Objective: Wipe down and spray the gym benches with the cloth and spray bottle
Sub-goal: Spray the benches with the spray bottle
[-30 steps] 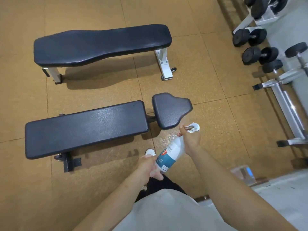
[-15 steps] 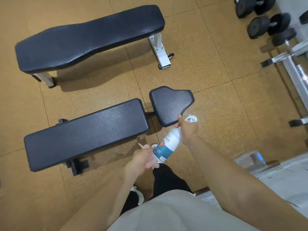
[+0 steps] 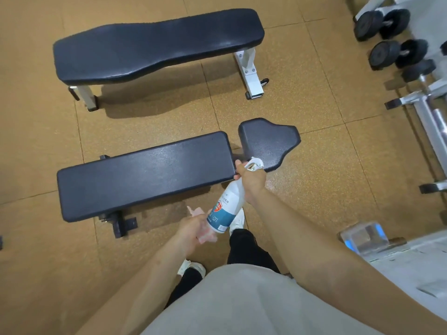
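A person is standing on a brown floor [image 3: 314,165] and looking down at two black benches. The right hand [image 3: 250,181] is holding a white spray bottle [image 3: 223,209] by its neck, with the fingers wrapped tight around it. The white spray top is sticking out above the hand and is sitting over the small seat pad [image 3: 268,143] of the near bench [image 3: 145,175]. The bottle is leaning, with its blue bottom end pointing toward 7 o'clock. The left hand [image 3: 193,226] is sitting just under that bottom end and is closed on a pale pink cloth [image 3: 205,234]. A bit of the cloth is poking up past the hand at 11 o'clock.

The near bench is lying across the middle, at 10 o'clock from the hands. The far bench [image 3: 157,44], with white legs, is sitting up at 12 o'clock, well apart from the hands. Black dumbbells [image 3: 384,24] are resting at 2 o'clock by a silver rack [image 3: 433,110]. The floor near the seat pad is looking wet and shiny.
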`<state>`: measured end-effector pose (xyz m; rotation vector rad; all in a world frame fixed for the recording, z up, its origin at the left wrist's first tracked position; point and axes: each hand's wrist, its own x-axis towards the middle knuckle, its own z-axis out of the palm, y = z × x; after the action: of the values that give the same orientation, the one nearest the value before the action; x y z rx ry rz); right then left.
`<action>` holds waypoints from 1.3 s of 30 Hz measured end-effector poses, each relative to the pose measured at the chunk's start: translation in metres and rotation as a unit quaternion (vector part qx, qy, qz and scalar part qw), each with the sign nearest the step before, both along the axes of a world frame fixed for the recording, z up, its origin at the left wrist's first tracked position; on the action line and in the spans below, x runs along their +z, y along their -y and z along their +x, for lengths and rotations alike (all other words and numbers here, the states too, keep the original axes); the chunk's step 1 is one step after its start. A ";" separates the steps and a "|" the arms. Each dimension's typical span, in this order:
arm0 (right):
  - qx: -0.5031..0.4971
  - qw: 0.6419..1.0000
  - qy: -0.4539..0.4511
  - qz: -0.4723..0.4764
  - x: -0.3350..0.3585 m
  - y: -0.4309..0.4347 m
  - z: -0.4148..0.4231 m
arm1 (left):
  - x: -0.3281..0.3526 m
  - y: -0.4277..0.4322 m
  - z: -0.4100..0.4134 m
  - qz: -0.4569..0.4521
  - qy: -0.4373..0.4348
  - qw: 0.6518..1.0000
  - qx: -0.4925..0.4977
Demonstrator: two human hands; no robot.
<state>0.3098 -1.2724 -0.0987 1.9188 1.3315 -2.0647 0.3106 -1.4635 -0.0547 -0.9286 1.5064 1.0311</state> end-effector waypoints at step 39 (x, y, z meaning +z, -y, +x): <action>0.032 0.998 0.040 -0.022 0.001 0.315 -0.113 | 0.032 0.315 -0.080 0.027 -0.025 0.977 0.212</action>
<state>0.1964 -1.5878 -0.0981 1.8932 1.3017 -1.9483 0.2307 -1.7781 -0.0228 -1.2244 1.3424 1.4003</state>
